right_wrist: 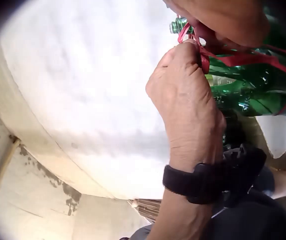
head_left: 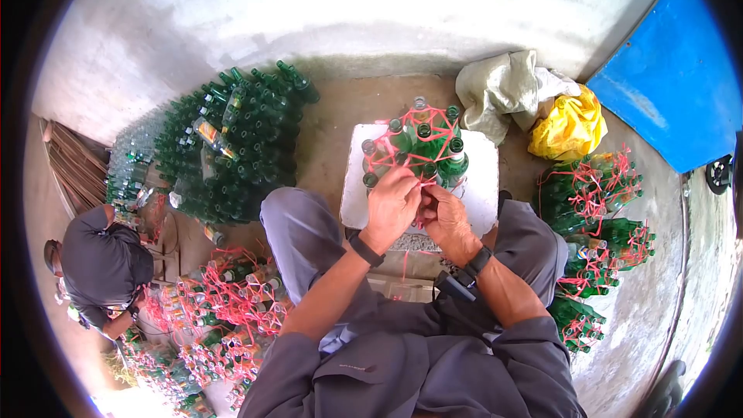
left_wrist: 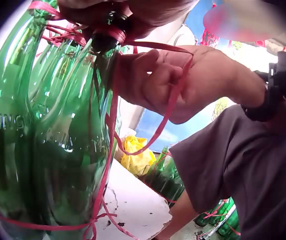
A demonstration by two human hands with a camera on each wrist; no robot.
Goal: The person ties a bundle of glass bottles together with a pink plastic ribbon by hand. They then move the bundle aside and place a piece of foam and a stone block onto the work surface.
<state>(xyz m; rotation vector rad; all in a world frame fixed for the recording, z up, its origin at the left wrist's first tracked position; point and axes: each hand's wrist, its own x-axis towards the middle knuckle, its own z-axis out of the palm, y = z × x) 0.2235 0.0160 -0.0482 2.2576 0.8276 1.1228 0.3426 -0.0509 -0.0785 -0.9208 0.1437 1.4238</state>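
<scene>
A bundle of green glass bottles (head_left: pixel 423 147) stands upright on a white board (head_left: pixel 484 186) between the person's knees. Pink-red plastic twine (left_wrist: pixel 114 115) runs round the bottle necks and, lower down, round the bodies. At the near side of the bundle, the left hand (head_left: pixel 392 205) pinches the twine beside a bottle neck. Close against it, the right hand (head_left: pixel 449 220) pinches the same twine with curled fingers. A loose loop of it hangs below the right hand in the left wrist view. The fingertips of both hands partly hide the nearest neck.
Many loose green bottles (head_left: pixel 240 147) stand at the left by the wall. Tied bundles (head_left: pixel 232 302) lie at lower left, others (head_left: pixel 592 193) at right. Beyond the board are a pale sack (head_left: pixel 495 89) and a yellow bag (head_left: pixel 571 124). Another person (head_left: pixel 101 263) sits at far left.
</scene>
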